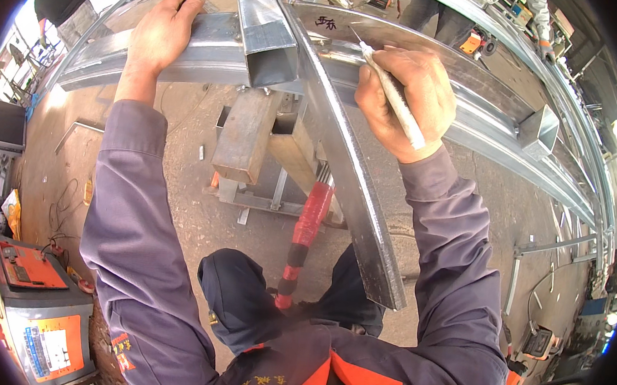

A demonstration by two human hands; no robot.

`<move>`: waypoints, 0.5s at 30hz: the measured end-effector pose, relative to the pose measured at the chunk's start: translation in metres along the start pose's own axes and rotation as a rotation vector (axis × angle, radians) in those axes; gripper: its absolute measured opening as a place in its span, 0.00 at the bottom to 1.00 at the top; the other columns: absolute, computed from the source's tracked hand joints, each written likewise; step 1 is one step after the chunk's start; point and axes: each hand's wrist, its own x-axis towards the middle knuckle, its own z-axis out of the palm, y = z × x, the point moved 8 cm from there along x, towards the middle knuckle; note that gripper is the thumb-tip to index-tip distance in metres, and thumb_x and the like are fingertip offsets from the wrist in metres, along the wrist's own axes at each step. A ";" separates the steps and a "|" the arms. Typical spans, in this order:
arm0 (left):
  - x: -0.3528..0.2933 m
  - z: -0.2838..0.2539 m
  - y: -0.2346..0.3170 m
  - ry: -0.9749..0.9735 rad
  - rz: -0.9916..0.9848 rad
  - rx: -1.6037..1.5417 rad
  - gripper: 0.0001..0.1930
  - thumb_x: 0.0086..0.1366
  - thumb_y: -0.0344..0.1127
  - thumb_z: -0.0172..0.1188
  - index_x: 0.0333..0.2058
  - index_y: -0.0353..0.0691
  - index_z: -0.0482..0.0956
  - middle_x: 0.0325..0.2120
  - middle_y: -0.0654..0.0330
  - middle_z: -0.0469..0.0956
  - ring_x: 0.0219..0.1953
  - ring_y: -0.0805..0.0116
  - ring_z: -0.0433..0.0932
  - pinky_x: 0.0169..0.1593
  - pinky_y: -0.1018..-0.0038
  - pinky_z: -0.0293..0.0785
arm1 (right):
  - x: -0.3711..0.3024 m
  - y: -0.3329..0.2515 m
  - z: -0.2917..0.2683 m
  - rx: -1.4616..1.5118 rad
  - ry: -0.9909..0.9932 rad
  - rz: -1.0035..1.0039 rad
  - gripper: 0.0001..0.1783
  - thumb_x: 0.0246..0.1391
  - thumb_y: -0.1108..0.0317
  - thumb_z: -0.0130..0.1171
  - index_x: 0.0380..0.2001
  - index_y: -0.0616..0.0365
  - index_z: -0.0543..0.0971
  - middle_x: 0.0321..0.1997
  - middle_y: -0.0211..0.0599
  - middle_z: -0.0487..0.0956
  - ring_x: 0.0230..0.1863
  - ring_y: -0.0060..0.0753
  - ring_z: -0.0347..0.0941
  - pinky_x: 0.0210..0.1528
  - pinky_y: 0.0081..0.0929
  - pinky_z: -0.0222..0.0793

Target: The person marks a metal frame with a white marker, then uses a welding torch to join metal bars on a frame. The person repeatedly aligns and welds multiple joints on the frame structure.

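Observation:
A worn white marker pen (399,109) is pinched in my right hand (427,86), its thin tip pointing up and left over a steel plate (468,57) with dark handwriting. My left hand (160,35) rests on the galvanized steel beam (103,56) at the left. Its thumb and finger close around something small and dark, mostly hidden. Between my hands a square galvanized tube (269,43) lies across the beam, its open end facing me. Beside it, a long dark steel bar (350,152) slants down toward my right knee.
Rusty square tube pieces (244,134) form a stand below the beam. A red and black wrapped rod (313,211) rises between my knees. At lower left stands a grey and orange machine (49,317). Other people (64,0) are at the far side. A short tube end (539,131) juts up right.

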 end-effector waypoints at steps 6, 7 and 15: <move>-0.001 -0.001 0.000 0.018 -0.008 0.023 0.24 0.75 0.61 0.46 0.46 0.46 0.78 0.45 0.48 0.84 0.51 0.40 0.79 0.53 0.53 0.72 | -0.002 0.001 0.001 0.010 -0.014 -0.004 0.15 0.43 0.77 0.73 0.37 0.56 0.83 0.34 0.34 0.83 0.34 0.41 0.81 0.38 0.35 0.78; -0.002 -0.001 0.000 0.018 -0.007 0.018 0.24 0.75 0.61 0.46 0.46 0.46 0.78 0.45 0.48 0.84 0.51 0.40 0.79 0.53 0.53 0.72 | -0.002 0.001 0.002 0.010 -0.016 -0.004 0.15 0.43 0.77 0.73 0.37 0.56 0.83 0.33 0.34 0.83 0.34 0.41 0.81 0.38 0.35 0.78; -0.001 0.000 -0.001 0.004 -0.007 0.000 0.24 0.75 0.61 0.46 0.45 0.47 0.79 0.44 0.49 0.85 0.51 0.42 0.80 0.53 0.54 0.73 | -0.001 -0.001 0.003 -0.013 -0.027 -0.009 0.15 0.43 0.76 0.74 0.37 0.56 0.83 0.34 0.34 0.83 0.34 0.40 0.81 0.38 0.35 0.78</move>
